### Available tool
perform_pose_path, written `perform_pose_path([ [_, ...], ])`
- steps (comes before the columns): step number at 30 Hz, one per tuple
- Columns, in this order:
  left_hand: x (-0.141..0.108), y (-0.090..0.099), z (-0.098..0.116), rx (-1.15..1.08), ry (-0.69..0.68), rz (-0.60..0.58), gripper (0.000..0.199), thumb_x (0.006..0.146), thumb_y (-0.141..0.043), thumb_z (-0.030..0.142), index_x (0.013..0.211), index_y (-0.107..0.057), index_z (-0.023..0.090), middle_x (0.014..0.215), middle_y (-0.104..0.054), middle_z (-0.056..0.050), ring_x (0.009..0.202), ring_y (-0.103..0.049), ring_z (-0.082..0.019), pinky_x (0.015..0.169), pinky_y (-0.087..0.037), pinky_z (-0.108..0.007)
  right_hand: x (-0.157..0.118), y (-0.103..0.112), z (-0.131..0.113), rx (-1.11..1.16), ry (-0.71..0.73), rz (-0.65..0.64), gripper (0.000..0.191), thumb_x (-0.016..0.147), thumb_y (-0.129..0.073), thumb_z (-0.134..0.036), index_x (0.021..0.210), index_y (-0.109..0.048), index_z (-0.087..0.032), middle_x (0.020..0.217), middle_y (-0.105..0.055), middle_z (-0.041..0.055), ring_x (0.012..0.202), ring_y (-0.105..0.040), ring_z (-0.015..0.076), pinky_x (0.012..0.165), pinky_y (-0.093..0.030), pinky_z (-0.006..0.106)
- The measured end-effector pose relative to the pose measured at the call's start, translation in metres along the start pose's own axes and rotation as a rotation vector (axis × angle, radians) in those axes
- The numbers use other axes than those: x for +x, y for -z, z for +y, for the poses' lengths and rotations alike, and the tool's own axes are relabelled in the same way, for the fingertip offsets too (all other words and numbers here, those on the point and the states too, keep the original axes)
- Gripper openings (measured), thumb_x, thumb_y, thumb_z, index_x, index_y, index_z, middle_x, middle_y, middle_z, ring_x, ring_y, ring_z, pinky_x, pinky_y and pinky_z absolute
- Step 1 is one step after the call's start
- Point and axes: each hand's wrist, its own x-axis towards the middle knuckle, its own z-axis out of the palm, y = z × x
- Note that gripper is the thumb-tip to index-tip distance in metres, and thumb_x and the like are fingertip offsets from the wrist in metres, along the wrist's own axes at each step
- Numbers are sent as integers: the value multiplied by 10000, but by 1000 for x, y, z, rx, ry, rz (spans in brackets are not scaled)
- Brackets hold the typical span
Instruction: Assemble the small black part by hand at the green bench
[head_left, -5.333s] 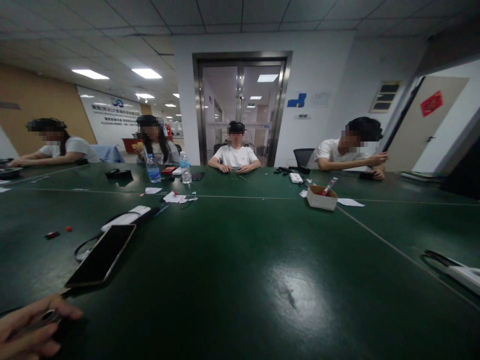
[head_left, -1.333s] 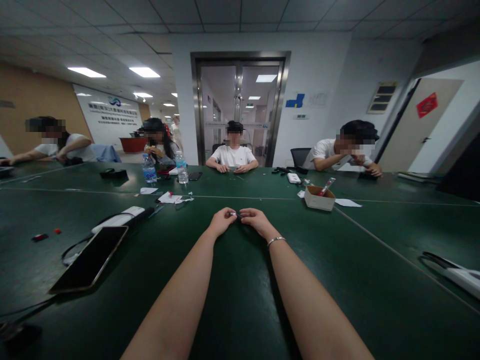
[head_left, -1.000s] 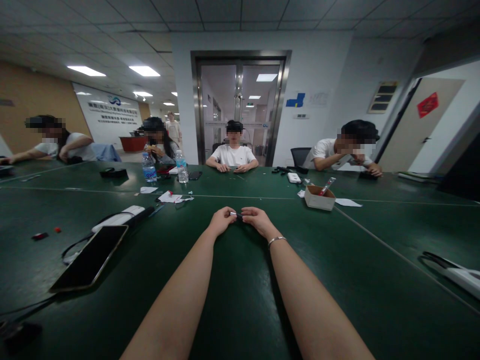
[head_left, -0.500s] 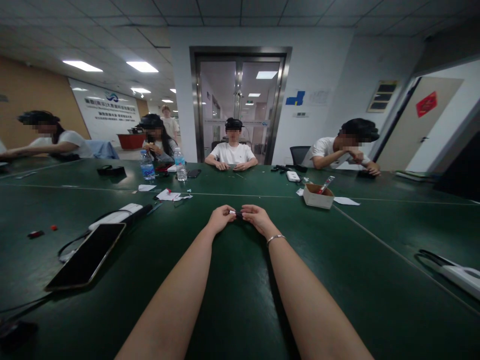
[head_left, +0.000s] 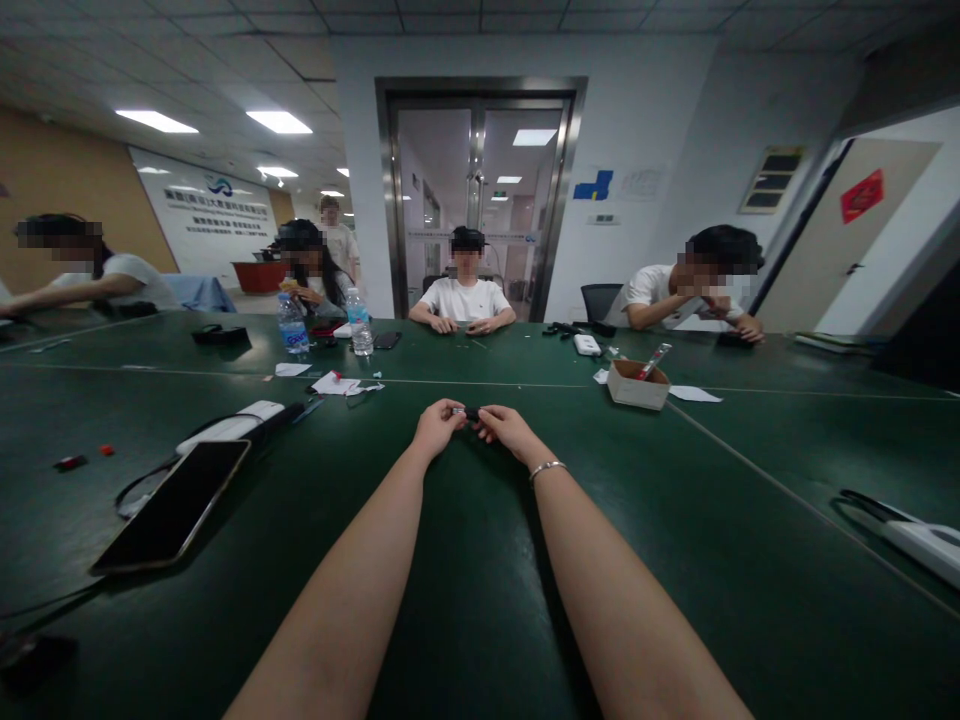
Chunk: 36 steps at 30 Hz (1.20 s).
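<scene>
Table (head_left: 675,520): green top; carries the loose items; thin seams cross it between the hands and the far edge.
Phone (head_left: 176,508): flat, screen dark, left part of the table, well apart from the left hand.
Box (head_left: 637,388): open, beyond the right hand, nearer the far edge, beside a seam.
Left hand (head_left: 437,430): fingertips pinch the silver end of the black piece.
Right hand (head_left: 514,432): thumb and fingers pinch the opposite end; bracelet (head_left: 547,470) at the wrist.
Black piece (head_left: 472,413): between both sets of fingertips, short of the nearer cross seam; contact with the table cannot be told.
Done: piece gripped at both ends.
Left: piece not set down or released; whether its ends are joined, loose or parting cannot be told, so the remaining work cannot be judged.
</scene>
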Motion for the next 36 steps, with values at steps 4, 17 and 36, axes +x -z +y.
perform_pose_path([
  [4, -2, -1, 1, -20, 15, -32, 237, 691, -724, 221, 873, -614, 116, 758, -659, -61, 737, -647, -166, 801, -536, -379, -1, 2, 1, 120, -20, -5, 67, 857, -573, -131, 877, -620, -89, 689, -640, 45, 531, -570, 77, 464, -454, 144],
  [17, -1, -1, 2, 167, 52, -81, 255, 770, -643, 344, 857, -633, 105, 746, -670, -79, 690, -640, -153, 670, -521, -276, -3, 4, 3, 253, -46, 24, 182, 807, -591, -31, 969, -649, -89, 736, -663, 57, 580, -603, 96, 551, -518, 175],
  [36, -9, -4, 16, 530, 59, 21, 619, 792, -354, 674, 573, -603, 151, 468, -560, -21, 429, -498, -116, 509, -388, -249, -12, 7, -9, 397, -84, -39, 205, 758, -592, 1, 929, -669, -81, 799, -669, 90, 583, -610, 94, 529, -527, 151],
])
